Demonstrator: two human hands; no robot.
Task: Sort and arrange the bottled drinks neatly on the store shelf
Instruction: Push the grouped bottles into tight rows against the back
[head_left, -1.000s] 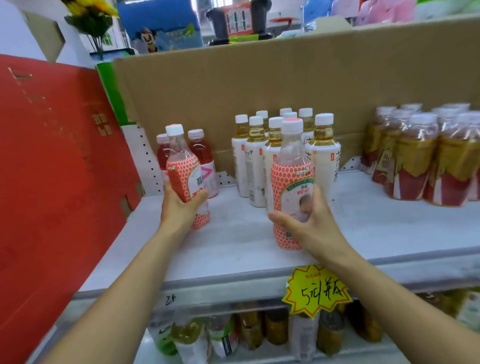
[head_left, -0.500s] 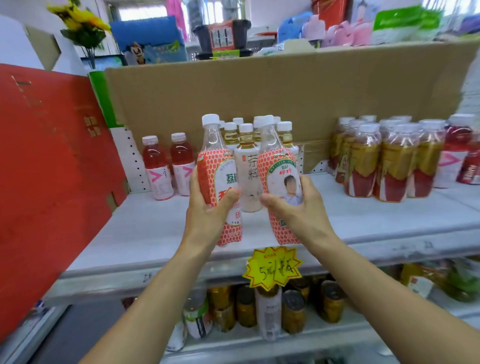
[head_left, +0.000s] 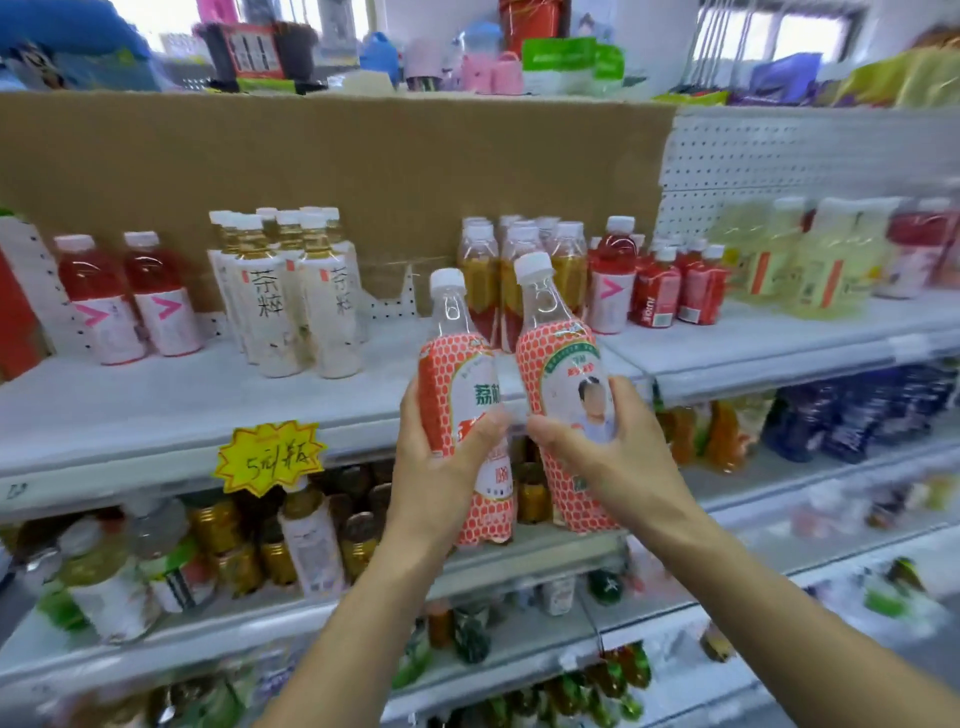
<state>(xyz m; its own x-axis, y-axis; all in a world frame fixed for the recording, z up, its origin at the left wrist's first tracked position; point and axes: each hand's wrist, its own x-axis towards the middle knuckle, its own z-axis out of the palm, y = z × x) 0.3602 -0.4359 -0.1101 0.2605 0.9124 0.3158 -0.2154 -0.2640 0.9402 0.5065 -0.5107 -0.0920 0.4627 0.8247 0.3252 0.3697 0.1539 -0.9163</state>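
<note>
I hold two clear bottles with red-and-white honeycomb labels and white caps in front of the shelf, off its surface. My left hand (head_left: 441, 467) grips the left lychee bottle (head_left: 460, 374). My right hand (head_left: 608, 462) grips the right lychee bottle (head_left: 558, 364), whose label shows a person. The two bottles stand upright side by side, nearly touching. Behind them on the white shelf (head_left: 182, 400) stand two red drinks (head_left: 130, 301), a group of white-labelled tea bottles (head_left: 291, 296), amber-and-red bottles (head_left: 488, 270) and small red bottles (head_left: 675, 286).
A cardboard sheet (head_left: 363, 166) backs the shelf. A yellow star price tag (head_left: 270, 457) hangs from the shelf's front edge. Pale yellow bottles (head_left: 810, 260) stand on the right shelf section. Lower shelves hold cans and several other bottles (head_left: 306, 540).
Both hands lifted the two lychee bottles off the shelf, brought them together and carried them rightward. The view swung right, so the tea bottles and red drinks now sit at the left.
</note>
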